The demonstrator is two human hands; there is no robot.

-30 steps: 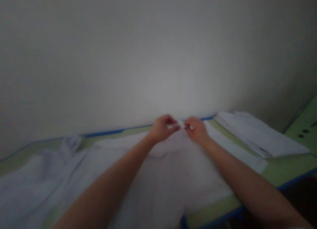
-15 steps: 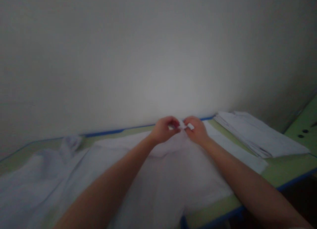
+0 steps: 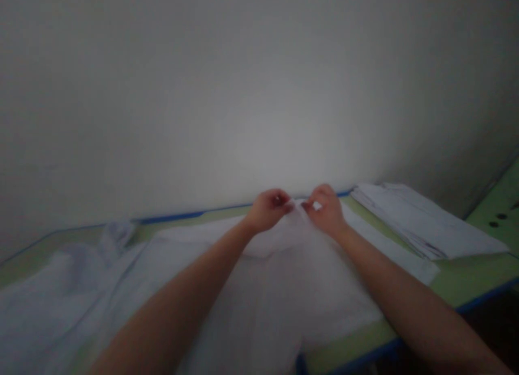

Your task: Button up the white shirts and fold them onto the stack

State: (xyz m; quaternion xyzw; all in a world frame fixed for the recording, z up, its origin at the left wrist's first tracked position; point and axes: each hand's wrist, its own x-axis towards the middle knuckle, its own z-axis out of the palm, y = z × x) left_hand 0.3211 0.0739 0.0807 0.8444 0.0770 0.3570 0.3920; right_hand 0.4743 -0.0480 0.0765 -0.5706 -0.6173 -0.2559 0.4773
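Observation:
A large white cloth [image 3: 279, 294] is spread over the green table and hangs over its front edge. At its far edge, near the wall, my left hand [image 3: 270, 208] pinches the fabric between thumb and fingers. Just to the right, my right hand [image 3: 326, 210] pinches the same edge, a short gap away. The cloth rises slightly in a peak between the two hands. Its exact kind cannot be made out in the dim, blurred picture.
A folded stack of white cloth [image 3: 421, 218] lies at the back right. More white cloth is bunched up [image 3: 77, 272] on the left. The green table [image 3: 466, 283] has blue edging and meets a pale wall [image 3: 259, 94]. At far right stands a green panel [image 3: 497, 202] with dark holes.
My right hand has shifted slightly right, away from my left hand, and the gathered bit of cloth between them is now drawn flatter. My left hand has hardly moved.

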